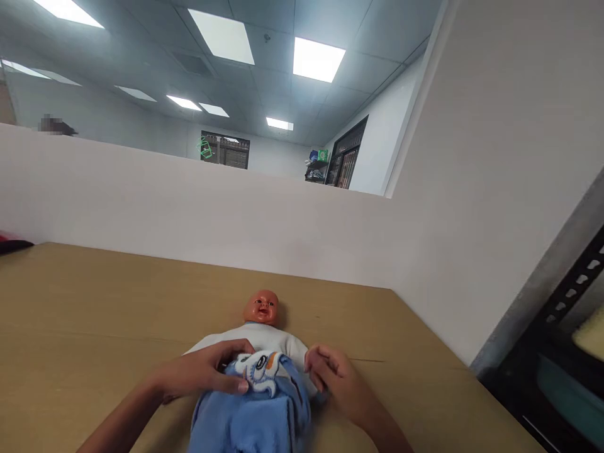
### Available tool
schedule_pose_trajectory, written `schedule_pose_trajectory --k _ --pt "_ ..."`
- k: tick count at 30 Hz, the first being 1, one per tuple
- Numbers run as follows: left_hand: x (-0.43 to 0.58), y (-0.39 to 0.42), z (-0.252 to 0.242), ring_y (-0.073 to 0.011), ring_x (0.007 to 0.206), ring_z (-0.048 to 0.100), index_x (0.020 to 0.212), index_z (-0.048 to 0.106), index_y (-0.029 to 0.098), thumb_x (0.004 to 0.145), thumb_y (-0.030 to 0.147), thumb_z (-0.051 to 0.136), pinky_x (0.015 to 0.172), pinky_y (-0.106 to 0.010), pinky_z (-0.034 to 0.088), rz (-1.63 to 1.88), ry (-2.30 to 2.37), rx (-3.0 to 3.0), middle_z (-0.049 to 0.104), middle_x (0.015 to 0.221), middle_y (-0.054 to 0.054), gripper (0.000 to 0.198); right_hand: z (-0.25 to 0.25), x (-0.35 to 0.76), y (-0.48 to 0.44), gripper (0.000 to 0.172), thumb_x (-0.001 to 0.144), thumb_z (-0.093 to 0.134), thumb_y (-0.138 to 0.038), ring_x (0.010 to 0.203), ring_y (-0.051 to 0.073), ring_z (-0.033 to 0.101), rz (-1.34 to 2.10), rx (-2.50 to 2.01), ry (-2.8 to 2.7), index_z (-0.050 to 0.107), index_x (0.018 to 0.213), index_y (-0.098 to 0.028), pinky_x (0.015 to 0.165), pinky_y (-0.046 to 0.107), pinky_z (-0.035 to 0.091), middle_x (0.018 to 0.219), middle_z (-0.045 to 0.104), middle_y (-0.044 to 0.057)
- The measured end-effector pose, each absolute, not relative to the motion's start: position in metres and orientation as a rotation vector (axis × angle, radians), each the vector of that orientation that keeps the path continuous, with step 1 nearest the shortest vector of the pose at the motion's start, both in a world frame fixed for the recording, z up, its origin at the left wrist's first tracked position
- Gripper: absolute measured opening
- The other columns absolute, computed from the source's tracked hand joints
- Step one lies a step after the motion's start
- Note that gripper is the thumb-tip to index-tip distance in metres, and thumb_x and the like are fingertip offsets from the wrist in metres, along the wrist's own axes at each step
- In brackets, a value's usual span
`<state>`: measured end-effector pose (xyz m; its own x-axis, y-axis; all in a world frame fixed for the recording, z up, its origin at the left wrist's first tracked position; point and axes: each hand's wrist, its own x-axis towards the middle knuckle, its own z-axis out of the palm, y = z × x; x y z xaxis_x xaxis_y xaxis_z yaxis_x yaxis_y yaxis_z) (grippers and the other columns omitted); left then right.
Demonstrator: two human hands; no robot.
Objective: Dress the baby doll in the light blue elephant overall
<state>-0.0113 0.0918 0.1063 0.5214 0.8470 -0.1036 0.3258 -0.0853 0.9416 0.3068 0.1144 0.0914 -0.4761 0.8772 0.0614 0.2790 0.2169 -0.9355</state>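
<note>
A baby doll [262,307] lies on its back on the wooden table, its head pointing away from me. It has a white top [283,340] on. Over its lower body is a fluffy blue garment [248,418] with an embroidered animal face at its upper edge. My left hand [212,370] grips that upper edge from the left, thumb on the outside and fingers behind the cloth. At the doll's other side, my right hand [333,380] is closed with curled fingers by the end of the white sleeve. What those fingers hold, if anything, is hidden.
The brown table [117,302] meets a low white partition [212,214] at the back. A dark metal rack [533,358] stands beyond the table's right edge. A black and red item [13,244] sits at the far left. Shelves [316,170] appear across the room.
</note>
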Motion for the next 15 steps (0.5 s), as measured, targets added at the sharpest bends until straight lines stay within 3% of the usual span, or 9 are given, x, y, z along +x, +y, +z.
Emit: schedule_pose_trajectory --k 3,6,8,10,13,15 --pt "-0.019 0.088 0.11 -0.0284 0.125 0.059 0.133 0.064 0.023 0.087 0.055 0.081 0.107 -0.032 0.045 0.665 0.938 1.596 0.069 0.126 -0.002 0.059 0.09 0.297 0.104 0.054 0.096 0.067 -0.066 0.108 0.024 0.067 1.335 -0.984 -2.039 0.068 0.124 -0.02 0.098 0.032 0.051 0.117 0.072 0.008" --pt "-0.025 0.083 0.117 -0.0274 0.13 0.059 0.136 0.064 0.025 0.093 0.047 0.077 0.112 -0.035 0.043 0.685 0.842 1.544 0.07 0.133 -0.003 0.05 0.092 0.285 0.09 0.074 0.09 0.075 -0.062 0.141 0.032 0.057 1.508 -1.047 -2.119 0.058 0.15 -0.023 0.12 0.038 0.042 0.153 0.061 0.011" --pt "-0.029 0.081 0.119 -0.0266 0.13 0.06 0.139 0.063 0.025 0.095 0.043 0.073 0.112 -0.035 0.043 0.697 0.844 1.539 0.071 0.132 -0.002 0.049 0.092 0.278 0.084 0.076 0.085 0.08 -0.058 0.145 0.035 0.054 1.519 -1.189 -2.089 0.059 0.151 -0.027 0.123 0.039 0.04 0.156 0.06 0.008" --pt "-0.033 0.08 0.121 -0.0271 0.124 0.063 0.139 0.064 0.025 0.093 0.046 0.074 0.107 -0.033 0.046 0.633 0.928 1.596 0.072 0.126 -0.001 0.052 0.09 0.273 0.081 0.071 0.079 0.087 -0.049 0.141 0.036 0.057 1.502 -1.278 -2.029 0.065 0.143 -0.029 0.12 0.039 0.044 0.147 0.068 0.006" --pt "-0.029 0.081 0.121 -0.0311 0.114 0.065 0.125 0.075 0.026 0.076 0.052 0.086 0.094 -0.031 0.049 0.392 1.149 1.744 0.075 0.115 0.0 0.056 0.086 0.267 0.081 0.078 0.066 0.092 -0.031 0.125 0.035 0.068 1.487 -1.345 -1.948 0.062 0.138 -0.028 0.108 0.04 0.053 0.13 0.073 0.007" --pt "-0.021 0.08 0.121 -0.0304 0.103 0.065 0.111 0.079 0.025 0.069 0.051 0.09 0.086 -0.029 0.048 0.264 1.172 1.823 0.075 0.102 0.001 0.05 0.086 0.267 0.079 0.079 0.064 0.092 -0.028 0.119 0.036 0.071 1.461 -1.439 -1.971 0.064 0.138 -0.031 0.106 0.044 0.055 0.126 0.075 0.007"
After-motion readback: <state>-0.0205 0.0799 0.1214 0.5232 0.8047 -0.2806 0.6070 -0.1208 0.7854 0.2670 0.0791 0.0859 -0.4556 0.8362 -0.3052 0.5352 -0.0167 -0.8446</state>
